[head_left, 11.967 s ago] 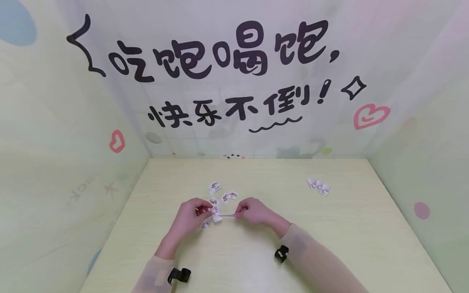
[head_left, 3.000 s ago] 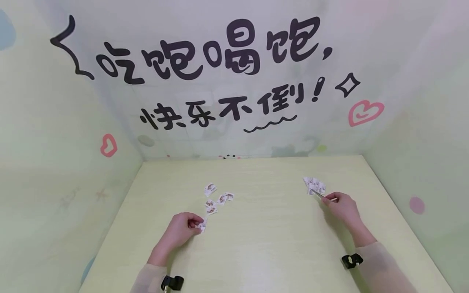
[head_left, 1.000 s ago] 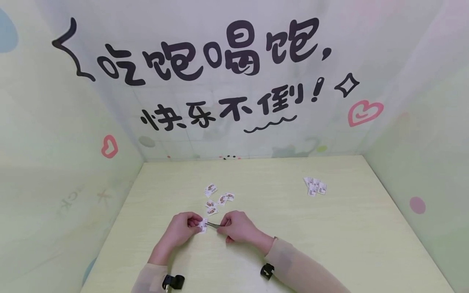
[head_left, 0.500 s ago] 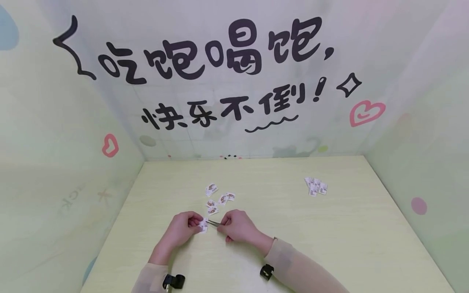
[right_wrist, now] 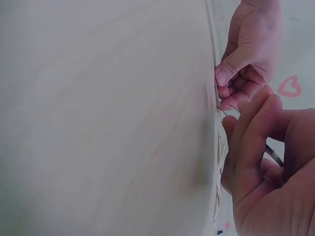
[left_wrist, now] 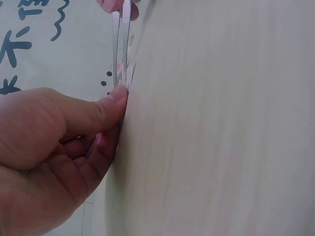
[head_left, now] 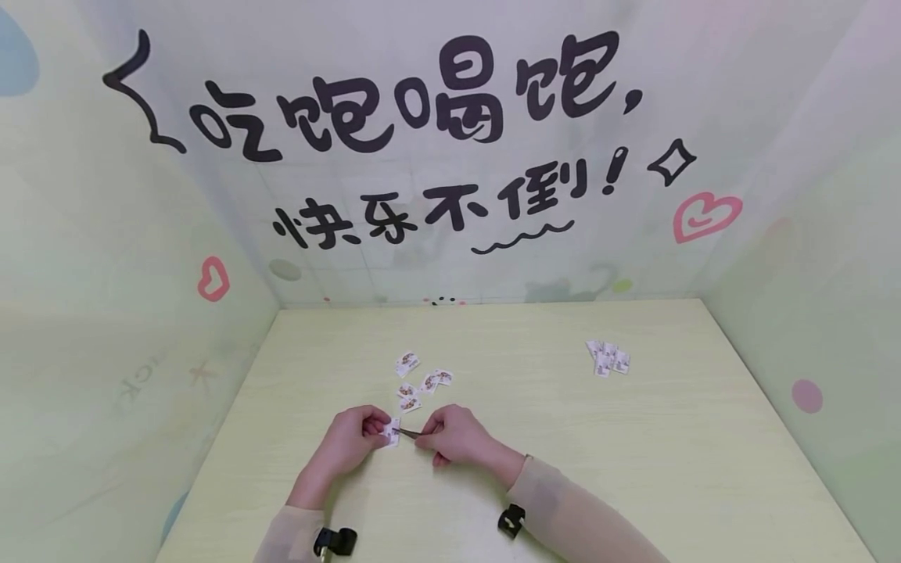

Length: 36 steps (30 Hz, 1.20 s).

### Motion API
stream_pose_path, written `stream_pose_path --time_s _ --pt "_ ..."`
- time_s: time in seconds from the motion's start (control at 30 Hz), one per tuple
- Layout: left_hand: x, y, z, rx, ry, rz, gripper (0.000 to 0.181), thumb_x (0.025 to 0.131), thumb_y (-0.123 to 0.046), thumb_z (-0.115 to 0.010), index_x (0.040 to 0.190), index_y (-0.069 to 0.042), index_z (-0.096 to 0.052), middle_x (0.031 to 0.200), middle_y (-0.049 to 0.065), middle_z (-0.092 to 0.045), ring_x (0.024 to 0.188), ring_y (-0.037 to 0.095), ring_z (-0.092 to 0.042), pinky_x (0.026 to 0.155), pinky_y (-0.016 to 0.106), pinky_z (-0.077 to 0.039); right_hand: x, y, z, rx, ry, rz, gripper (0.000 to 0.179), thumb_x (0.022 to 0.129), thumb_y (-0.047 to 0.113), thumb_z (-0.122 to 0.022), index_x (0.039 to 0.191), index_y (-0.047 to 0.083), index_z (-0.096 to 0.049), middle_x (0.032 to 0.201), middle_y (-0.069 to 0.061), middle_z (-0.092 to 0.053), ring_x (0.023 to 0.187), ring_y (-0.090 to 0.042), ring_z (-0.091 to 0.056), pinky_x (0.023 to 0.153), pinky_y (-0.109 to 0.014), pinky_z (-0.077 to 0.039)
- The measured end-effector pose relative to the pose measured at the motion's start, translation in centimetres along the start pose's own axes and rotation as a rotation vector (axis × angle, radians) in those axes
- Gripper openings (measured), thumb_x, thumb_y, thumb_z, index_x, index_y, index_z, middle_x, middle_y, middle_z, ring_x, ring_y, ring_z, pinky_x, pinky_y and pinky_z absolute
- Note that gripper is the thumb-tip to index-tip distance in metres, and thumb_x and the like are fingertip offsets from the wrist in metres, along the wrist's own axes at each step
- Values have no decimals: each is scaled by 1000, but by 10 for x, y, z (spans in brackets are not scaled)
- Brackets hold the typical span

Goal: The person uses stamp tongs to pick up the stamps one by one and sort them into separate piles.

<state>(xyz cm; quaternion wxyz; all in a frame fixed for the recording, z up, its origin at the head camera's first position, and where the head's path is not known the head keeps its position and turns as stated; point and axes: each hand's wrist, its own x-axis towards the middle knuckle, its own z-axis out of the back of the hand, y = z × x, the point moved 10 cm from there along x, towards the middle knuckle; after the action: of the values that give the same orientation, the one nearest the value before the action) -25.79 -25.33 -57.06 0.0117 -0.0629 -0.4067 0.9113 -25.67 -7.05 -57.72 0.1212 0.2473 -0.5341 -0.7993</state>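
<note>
Low on the left of the table, my left hand [head_left: 353,439] holds a small white printed paper piece [head_left: 394,435] by its left edge, between thumb and fingers. My right hand [head_left: 454,436] grips metal tweezers [head_left: 411,433], whose tips reach over that piece from the right. In the left wrist view the tweezers' two arms [left_wrist: 126,39] come down to the left thumb, with the paper seen edge-on. The right wrist view shows the tweezers' curved back end [right_wrist: 274,155] within the right hand; the paper there is mostly hidden behind the fingers.
Several similar pieces with small coloured pictures [head_left: 410,403] lie loosely just beyond the hands. A cluster of overlapping white printed pieces [head_left: 607,359] lies at the back right of the pale wooden table [head_left: 535,336]. Printed curtains or walls enclose the back and sides.
Three seconds ago my right hand held the tweezers at the right cluster; it has since come back beside my left hand. That cluster has grown since twelve seconds ago. In the last second, both hands barely move.
</note>
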Motion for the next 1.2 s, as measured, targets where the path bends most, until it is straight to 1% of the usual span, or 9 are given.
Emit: stream_pose_path --time_s 0.23,0.3,0.5,0.53,0.77,0.97,1.2 --pt "0 0 -1 8 -1 0 23 85 7 -84 102 -4 -75 87 0 -65 81 15 -60 73 28 -54 4 0 2 -60 -9 24 14 96 10 -80 85 12 -70 68 -7 -69 47 -10 -59 47 -25 -49" --pt "0 -2 -1 8 -4 -11 23 85 8 -84 102 -4 -75 86 -1 -65 80 15 -60 73 28 -54 4 -1 3 -62 -9 21 14 96 11 -79 86 12 -71 68 -6 -69 47 -10 -58 47 -25 -48" --pt "1 -8 -1 8 -6 -30 23 85 7 -84 103 -3 -75 87 -1 -65 81 15 -59 73 28 -53 4 -4 12 -46 -15 -3 11 97 11 -79 88 11 -72 70 -6 -68 49 -10 -56 49 -23 -46" --pt "2 -7 0 9 -6 -25 23 85 7 -84 103 -4 -75 86 -1 -64 81 15 -59 73 28 -52 3 -4 14 -44 -14 -5 11 96 11 -79 88 11 -72 71 -7 -68 49 -10 -56 49 -23 -46" --pt "2 -10 0 33 -4 -36 21 85 5 -84 102 -4 -75 85 -2 -64 80 14 -59 73 28 -52 -3 -3 20 -23 -13 -3 11 96 9 -79 88 9 -71 73 -9 -68 49 -10 -57 49 -23 -47" --pt "5 -14 -3 35 -1 -48 19 88 3 -83 104 -5 -76 86 -2 -66 81 14 -60 75 29 -54 -6 -9 28 -5 -20 -3 8 96 8 -77 91 7 -72 74 -9 -68 50 -10 -56 50 -22 -47" --pt "11 -21 -6 27 -20 -70 19 88 2 -84 104 -5 -77 87 -2 -67 81 13 -61 75 29 -54 -8 -17 39 25 -31 -1 6 96 8 -77 92 6 -72 75 -8 -68 51 -10 -56 51 -22 -47"
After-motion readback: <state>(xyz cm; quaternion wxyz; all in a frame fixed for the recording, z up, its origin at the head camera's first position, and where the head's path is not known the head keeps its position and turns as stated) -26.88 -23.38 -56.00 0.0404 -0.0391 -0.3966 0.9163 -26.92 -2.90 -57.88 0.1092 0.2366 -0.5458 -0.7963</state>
